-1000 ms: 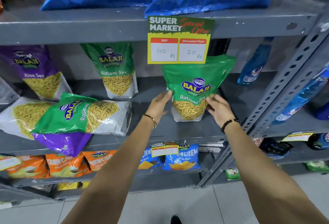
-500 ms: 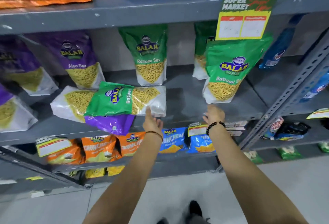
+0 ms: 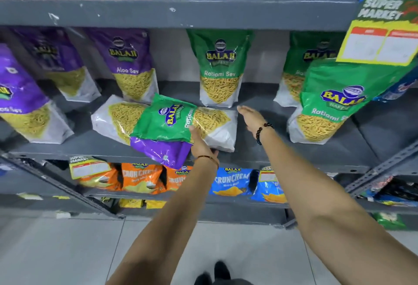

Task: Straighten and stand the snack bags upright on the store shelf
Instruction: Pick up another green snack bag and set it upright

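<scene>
A green Ratlami Sev bag (image 3: 178, 121) lies flat on its side at the front of the grey middle shelf (image 3: 316, 155), stacked on a fallen purple bag (image 3: 162, 151) that overhangs the shelf edge. My left hand (image 3: 200, 143) touches the green bag's lower right part, thumb under its white end. My right hand (image 3: 251, 118) hovers open just right of that bag, fingers stretched toward the back. Upright bags stand around: a green one (image 3: 220, 69) behind, a green one (image 3: 332, 105) at the right, purple Aloo Sev bags (image 3: 129, 65) at the left.
A yellow price tag (image 3: 382, 33) hangs from the upper shelf at the right. Orange (image 3: 140, 178) and blue (image 3: 230, 181) Crunchem packets fill the lower shelf. Large orange and blue bags lie on the top shelf. A slotted upright post (image 3: 382, 171) stands at the right.
Both hands left the upright green bag at the right and moved left to the fallen green bag. The view shifted left, and my left hand now touches that bag.
</scene>
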